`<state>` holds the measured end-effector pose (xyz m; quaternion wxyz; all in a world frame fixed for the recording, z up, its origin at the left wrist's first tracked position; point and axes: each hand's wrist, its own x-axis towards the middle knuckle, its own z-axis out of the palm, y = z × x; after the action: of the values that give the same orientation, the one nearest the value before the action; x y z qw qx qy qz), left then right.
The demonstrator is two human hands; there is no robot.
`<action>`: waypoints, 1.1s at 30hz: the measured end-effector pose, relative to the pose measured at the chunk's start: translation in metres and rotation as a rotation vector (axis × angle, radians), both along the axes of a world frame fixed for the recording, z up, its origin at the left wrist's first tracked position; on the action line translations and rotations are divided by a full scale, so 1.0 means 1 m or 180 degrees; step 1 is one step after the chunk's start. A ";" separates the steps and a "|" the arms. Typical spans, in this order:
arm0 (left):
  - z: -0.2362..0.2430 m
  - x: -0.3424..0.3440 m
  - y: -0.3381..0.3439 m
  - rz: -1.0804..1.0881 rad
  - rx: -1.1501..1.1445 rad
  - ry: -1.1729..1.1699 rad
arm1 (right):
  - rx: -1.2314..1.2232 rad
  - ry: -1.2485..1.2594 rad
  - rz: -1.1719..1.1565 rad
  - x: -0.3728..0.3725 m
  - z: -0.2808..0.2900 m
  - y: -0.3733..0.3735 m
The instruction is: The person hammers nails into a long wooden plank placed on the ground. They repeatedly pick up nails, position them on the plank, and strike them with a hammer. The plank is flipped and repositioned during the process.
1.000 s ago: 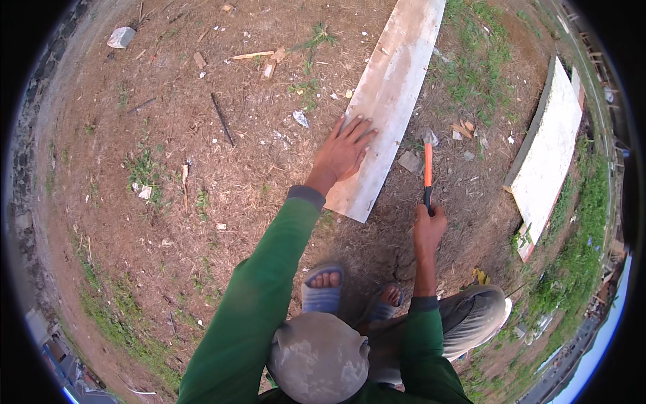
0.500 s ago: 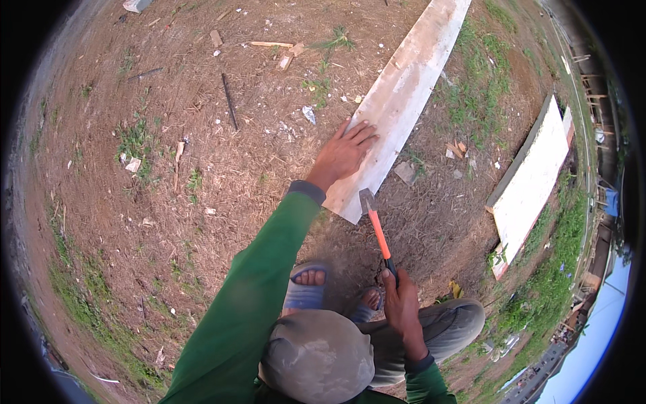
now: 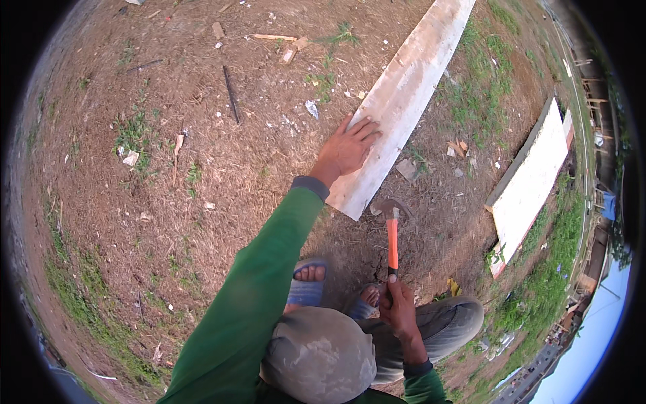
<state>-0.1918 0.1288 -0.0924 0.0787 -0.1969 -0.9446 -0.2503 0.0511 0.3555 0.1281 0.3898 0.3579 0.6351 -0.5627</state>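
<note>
A long pale wooden plank (image 3: 410, 87) lies on the ground, running from near my feet toward the top right. My left hand (image 3: 346, 147) rests on its near part, palm down, fingers apart. My right hand (image 3: 398, 306) grips the dark lower grip of a hammer (image 3: 393, 246) with an orange handle. The hammer's metal head is just right of the plank's near end; whether it touches anything is unclear.
A second white board (image 3: 525, 188) with thicker edges lies at the right beside grass. Wood scraps (image 3: 456, 148), a dark thin bar (image 3: 230, 94) and litter are scattered over the dirt. My sandalled feet (image 3: 306, 286) and bent knee (image 3: 451, 323) are below the plank.
My right hand has moved down and left, bringing the hammer head toward the plank's near end, then slightly right of it. My left hand stays on the plank. The view has shifted slightly.
</note>
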 end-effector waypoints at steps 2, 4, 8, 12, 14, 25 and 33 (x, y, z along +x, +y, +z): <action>0.002 0.002 0.001 0.0003 0.0003 -0.0012 | 0.0036 -0.0347 -0.0258 -0.002 0.016 0.009; 0.004 -0.001 0.001 -0.0021 -0.0035 -0.0089 | 0.0120 -0.0532 0.0331 -0.012 0.032 0.018; 0.006 -0.001 0.000 -0.0024 -0.0080 -0.0124 | 0.0173 -0.0781 0.1186 -0.033 0.040 0.021; 0.007 0.000 -0.001 0.0006 -0.0098 -0.0069 | 0.0113 -0.0991 0.1560 -0.053 0.028 0.013; 0.006 0.000 -0.001 0.0013 -0.0188 -0.0062 | 0.0120 -0.0877 0.1875 -0.066 0.023 0.012; 0.009 -0.001 0.000 -0.0038 -0.0162 -0.0241 | -0.0346 -0.1789 0.2150 -0.156 -0.001 0.016; 0.007 -0.002 0.001 -0.0007 -0.0218 -0.0098 | -0.0421 -0.1807 0.2272 -0.195 0.011 0.016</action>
<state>-0.1941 0.1298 -0.0851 0.0571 -0.1967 -0.9535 -0.2210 -0.1435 0.3719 0.1396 0.7397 0.2310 0.5494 -0.3123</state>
